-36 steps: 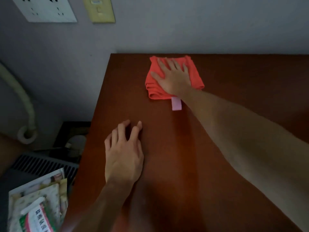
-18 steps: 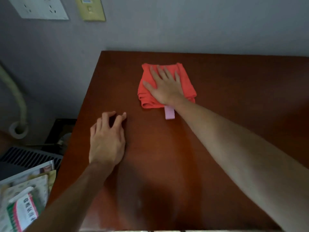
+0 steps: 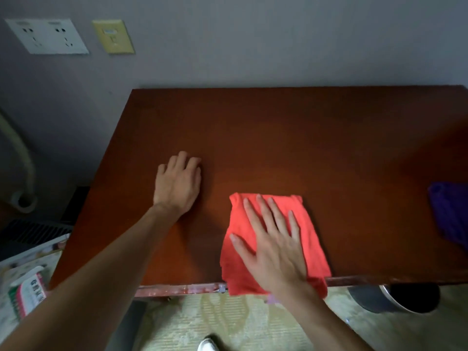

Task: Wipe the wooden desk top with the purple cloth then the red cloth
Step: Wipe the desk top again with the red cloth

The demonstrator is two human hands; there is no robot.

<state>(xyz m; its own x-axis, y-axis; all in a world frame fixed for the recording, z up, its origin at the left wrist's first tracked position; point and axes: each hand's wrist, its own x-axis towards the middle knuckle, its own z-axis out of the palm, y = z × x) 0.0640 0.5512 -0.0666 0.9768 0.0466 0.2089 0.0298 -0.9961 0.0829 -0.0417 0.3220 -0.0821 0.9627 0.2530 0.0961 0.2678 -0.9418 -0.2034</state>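
The folded red cloth (image 3: pixel 311 234) lies at the near edge of the wooden desk top (image 3: pixel 291 138), its lower part hanging over the edge. My right hand (image 3: pixel 273 247) presses flat on it with fingers spread. My left hand (image 3: pixel 178 184) rests palm down on the bare wood to the left of the cloth, fingers curled, holding nothing. The purple cloth (image 3: pixel 450 214) lies bunched at the desk's right side, cut off by the frame edge.
The desk stands against a grey wall with a white socket plate (image 3: pixel 48 36) and a yellow switch plate (image 3: pixel 114 36). A dark bin (image 3: pixel 395 297) stands under the near right edge. Papers and packets (image 3: pixel 25 282) lie left of the desk beside a pipe (image 3: pixel 22 158).
My right hand has dragged the red cloth from the far edge of the desk back to the near edge. My left hand stays on the wood. The purple cloth has come into view.
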